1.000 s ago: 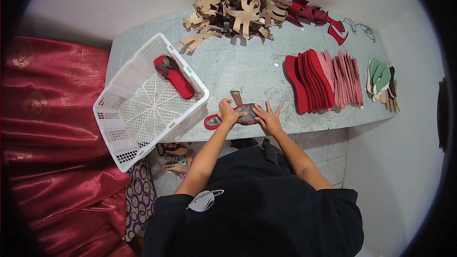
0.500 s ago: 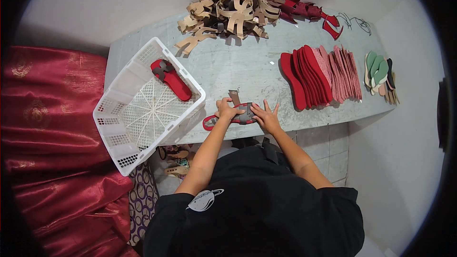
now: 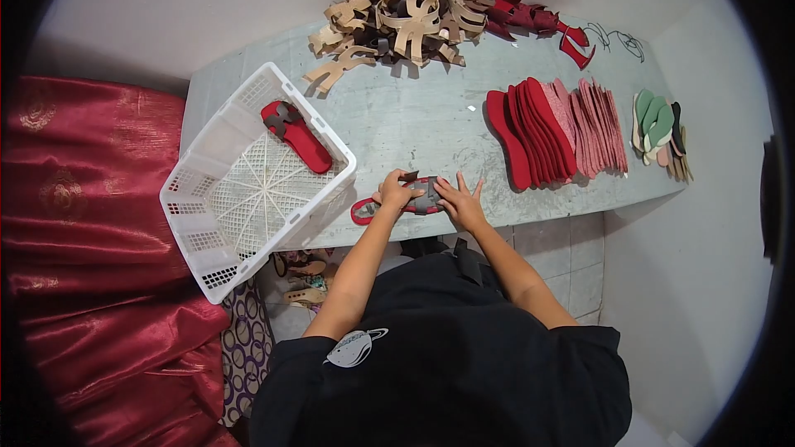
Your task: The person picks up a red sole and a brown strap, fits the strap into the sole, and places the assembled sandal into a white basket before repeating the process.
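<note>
A red-edged sole [image 3: 363, 212] lies underside up on the table in front of me, with dark grey strap ends folded over its middle. My left hand [image 3: 396, 192] is closed on a grey-brown strap end [image 3: 410, 175] at the sole's far edge, its fingers bent together. To the right, my right hand [image 3: 462, 200] rests on the sole's right end with its fingers spread, pressing near the grey strap piece [image 3: 426, 196]. The undersides of both hands are hidden.
A white basket [image 3: 310, 211] at the left holds a red sandal [image 3: 306, 146]. Strap cutouts [image 3: 414, 21] are heaped at the back. Red soles [image 3: 530, 134], pink soles [image 3: 598, 128] and green soles [image 3: 658, 120] stand in rows at the right.
The strap end that stuck out past the sole's far edge is now folded down toward it, with my left fingers on it. My right hand has barely moved.
</note>
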Motion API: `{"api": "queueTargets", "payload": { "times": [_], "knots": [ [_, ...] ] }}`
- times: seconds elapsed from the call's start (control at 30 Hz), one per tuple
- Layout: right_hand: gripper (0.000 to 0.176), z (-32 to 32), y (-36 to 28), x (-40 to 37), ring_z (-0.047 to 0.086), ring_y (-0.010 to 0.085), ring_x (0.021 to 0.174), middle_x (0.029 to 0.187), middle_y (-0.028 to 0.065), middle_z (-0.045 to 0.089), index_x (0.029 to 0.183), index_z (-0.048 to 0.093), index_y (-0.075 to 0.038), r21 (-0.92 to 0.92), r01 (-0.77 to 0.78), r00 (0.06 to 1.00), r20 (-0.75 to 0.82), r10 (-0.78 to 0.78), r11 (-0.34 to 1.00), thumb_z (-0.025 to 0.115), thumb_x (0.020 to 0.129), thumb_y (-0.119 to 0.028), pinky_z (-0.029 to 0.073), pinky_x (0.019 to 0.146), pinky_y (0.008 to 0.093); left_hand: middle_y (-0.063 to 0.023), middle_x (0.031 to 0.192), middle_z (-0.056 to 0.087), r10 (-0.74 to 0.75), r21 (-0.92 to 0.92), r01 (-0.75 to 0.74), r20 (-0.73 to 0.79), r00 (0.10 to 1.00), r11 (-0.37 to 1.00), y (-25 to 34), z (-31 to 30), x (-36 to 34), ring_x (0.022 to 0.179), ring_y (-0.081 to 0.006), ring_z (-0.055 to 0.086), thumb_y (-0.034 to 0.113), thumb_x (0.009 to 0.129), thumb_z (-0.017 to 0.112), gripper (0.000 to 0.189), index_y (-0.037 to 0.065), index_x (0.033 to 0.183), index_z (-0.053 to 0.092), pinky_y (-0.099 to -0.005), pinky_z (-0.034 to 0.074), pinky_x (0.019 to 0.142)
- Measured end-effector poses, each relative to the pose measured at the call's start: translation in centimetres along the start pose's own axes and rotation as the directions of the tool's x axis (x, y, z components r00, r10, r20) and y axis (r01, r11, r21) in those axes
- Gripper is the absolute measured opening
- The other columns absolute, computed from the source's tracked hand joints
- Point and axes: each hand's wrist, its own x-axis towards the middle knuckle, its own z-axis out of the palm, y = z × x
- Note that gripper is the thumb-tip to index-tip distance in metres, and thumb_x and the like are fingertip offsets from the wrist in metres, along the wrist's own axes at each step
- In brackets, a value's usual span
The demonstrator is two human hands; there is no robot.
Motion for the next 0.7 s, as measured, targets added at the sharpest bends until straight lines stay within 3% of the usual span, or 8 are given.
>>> {"api": "queueTargets", "payload": {
  "times": [0.03,0.1,0.23,0.4,0.43,0.5,0.7],
  "knots": [
    [0.043,0.0,0.0,0.0,0.016,0.0297,0.130,0.133,-0.0083,0.036,0.125,0.043,-0.027,0.000,0.000,1.000,0.000,0.000,1.000,0.051,0.082,-0.029,-0.008,0.091,0.0671,-0.0048,0.091,0.060,0.001,0.000,-0.001,0.000,1.000,1.000,-0.1,0.1,-0.1,0.092,-0.0201,0.053,0.022,0.043,0.084,0.053,0.009,0.088,0.058,-0.0333,0.034,0.084],
    [0.043,0.2,0.0,0.0,0.016,0.0297,0.130,0.133,-0.0083,0.036,0.125,0.043,-0.027,-0.003,-0.010,1.000,-0.002,0.010,1.000,0.051,0.082,-0.029,-0.008,0.091,0.0671,-0.0067,0.087,0.063,0.145,-0.180,-0.143,-0.004,0.989,0.973,-0.5,0.3,0.0,0.087,-0.0187,0.057,0.012,0.046,0.082,0.046,0.006,0.085,0.059,-0.0304,0.041,0.079],
    [0.043,0.2,0.0,-0.1,0.017,0.0299,0.130,0.133,-0.0082,0.036,0.125,0.043,-0.027,0.011,-0.011,1.000,-0.005,0.011,1.000,0.051,0.083,-0.028,-0.007,0.092,0.0672,-0.0077,0.088,0.063,0.158,-0.150,-0.168,-0.075,0.985,0.974,-0.4,0.5,-0.4,0.084,-0.0177,0.059,0.006,0.048,0.080,0.044,0.004,0.086,0.060,-0.0270,0.045,0.076],
    [0.044,0.1,-0.2,-0.1,0.017,0.0302,0.129,0.133,-0.0081,0.036,0.125,0.043,-0.027,0.027,-0.024,1.000,0.000,0.024,0.999,0.052,0.082,-0.027,-0.006,0.092,0.0673,-0.0104,0.091,0.064,0.295,-0.381,-0.283,-0.027,0.955,0.880,-1.2,0.8,-0.6,0.087,-0.0178,0.059,0.006,0.052,0.078,0.052,0.004,0.101,0.059,-0.0265,0.043,0.081],
    [0.044,0.1,-0.2,-0.1,0.017,0.0302,0.129,0.133,-0.0081,0.036,0.125,0.043,-0.027,0.027,-0.024,1.000,0.000,0.024,0.999,0.052,0.082,-0.027,-0.006,0.092,0.0673,-0.0104,0.091,0.064,0.295,-0.381,-0.282,-0.026,0.955,0.880,-1.2,0.9,-0.8,0.087,-0.0178,0.059,0.006,0.052,0.078,0.052,0.004,0.101,0.059,-0.0265,0.043,0.081],
    [0.044,0.1,-0.2,-0.1,0.017,0.0300,0.129,0.133,-0.0082,0.036,0.125,0.043,-0.027,0.029,-0.034,0.999,0.005,0.034,0.999,0.052,0.082,-0.027,-0.006,0.092,0.0672,-0.0108,0.093,0.063,0.343,-0.178,-0.359,-0.116,0.932,0.916,-0.8,0.6,-1.5,0.088,-0.0179,0.058,0.008,0.054,0.078,0.054,0.006,0.104,0.059,-0.0264,0.041,0.082],
    [0.044,0.1,-0.3,-0.1,0.018,0.0297,0.129,0.133,-0.0084,0.036,0.125,0.042,-0.028,0.017,-0.031,1.000,0.003,0.031,0.999,0.053,0.082,-0.027,-0.005,0.092,0.0672,-0.0064,0.094,0.063,0.384,-0.031,-0.395,-0.170,0.907,0.918,0.2,0.0,-2.7,0.088,-0.0168,0.054,0.014,0.054,0.078,0.053,0.008,0.103,0.060,-0.0260,0.036,0.081]
  ]
}}
